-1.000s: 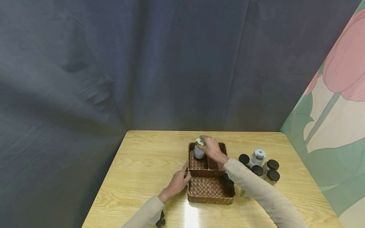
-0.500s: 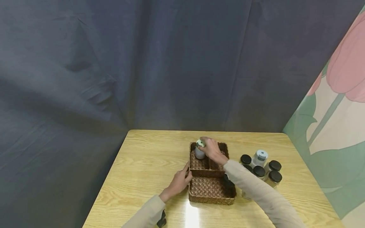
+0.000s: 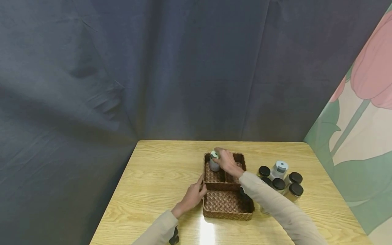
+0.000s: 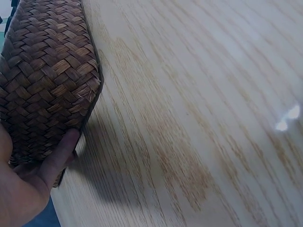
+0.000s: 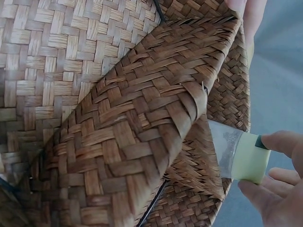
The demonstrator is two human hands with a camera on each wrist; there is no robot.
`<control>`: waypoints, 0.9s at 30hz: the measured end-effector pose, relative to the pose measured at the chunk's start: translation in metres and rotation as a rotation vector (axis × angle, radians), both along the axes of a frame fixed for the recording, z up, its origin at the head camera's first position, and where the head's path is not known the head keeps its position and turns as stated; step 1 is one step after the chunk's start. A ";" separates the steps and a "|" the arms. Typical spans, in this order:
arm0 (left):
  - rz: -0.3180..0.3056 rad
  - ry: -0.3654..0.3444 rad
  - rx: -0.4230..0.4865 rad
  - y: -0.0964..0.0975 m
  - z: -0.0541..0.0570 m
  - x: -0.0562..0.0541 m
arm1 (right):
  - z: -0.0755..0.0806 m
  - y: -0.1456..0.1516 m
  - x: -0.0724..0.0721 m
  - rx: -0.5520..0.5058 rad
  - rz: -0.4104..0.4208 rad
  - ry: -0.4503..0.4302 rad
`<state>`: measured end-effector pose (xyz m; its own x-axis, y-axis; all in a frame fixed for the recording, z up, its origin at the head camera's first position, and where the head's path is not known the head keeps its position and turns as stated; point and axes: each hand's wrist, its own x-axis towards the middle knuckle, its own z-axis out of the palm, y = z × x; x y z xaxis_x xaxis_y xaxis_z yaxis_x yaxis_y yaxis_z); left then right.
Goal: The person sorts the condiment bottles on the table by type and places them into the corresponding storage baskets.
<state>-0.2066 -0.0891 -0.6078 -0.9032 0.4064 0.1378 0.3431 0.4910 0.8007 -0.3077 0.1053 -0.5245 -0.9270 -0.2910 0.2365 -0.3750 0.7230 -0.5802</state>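
A brown woven basket (image 3: 228,215) with a low front compartment and two taller back compartments stands on the table. In the back left compartment is a small clear jar (image 5: 225,142) with a pale green lid (image 5: 251,158); its lower part is hidden by the woven walls in the right wrist view. My right hand (image 3: 228,161) reaches over the basket and pinches this lid between thumb and fingers. My left hand (image 3: 193,195) holds the basket's left side, thumb at the rim, with a finger (image 4: 61,153) against the outer weave in the left wrist view.
Right of the basket stand several jars with black lids (image 3: 295,177) and a taller jar with a pale lid (image 3: 281,166). My right forearm partly covers this group. A dark curtain (image 3: 196,75) hangs behind the wooden table (image 3: 153,170), and a flowered panel (image 3: 358,146) borders its right side.
The jar in my right hand sits slightly lower in the back left compartment. My left hand keeps its place on the basket; the whole view has shifted a little.
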 end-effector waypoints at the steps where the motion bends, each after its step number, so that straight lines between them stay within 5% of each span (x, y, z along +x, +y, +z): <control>1: 0.000 -0.001 -0.001 0.000 0.000 0.000 | 0.000 0.000 0.000 0.002 0.001 0.002; 27: -0.001 -0.003 0.001 0.001 0.004 0.001 | 0.003 0.001 0.002 0.090 0.009 -0.058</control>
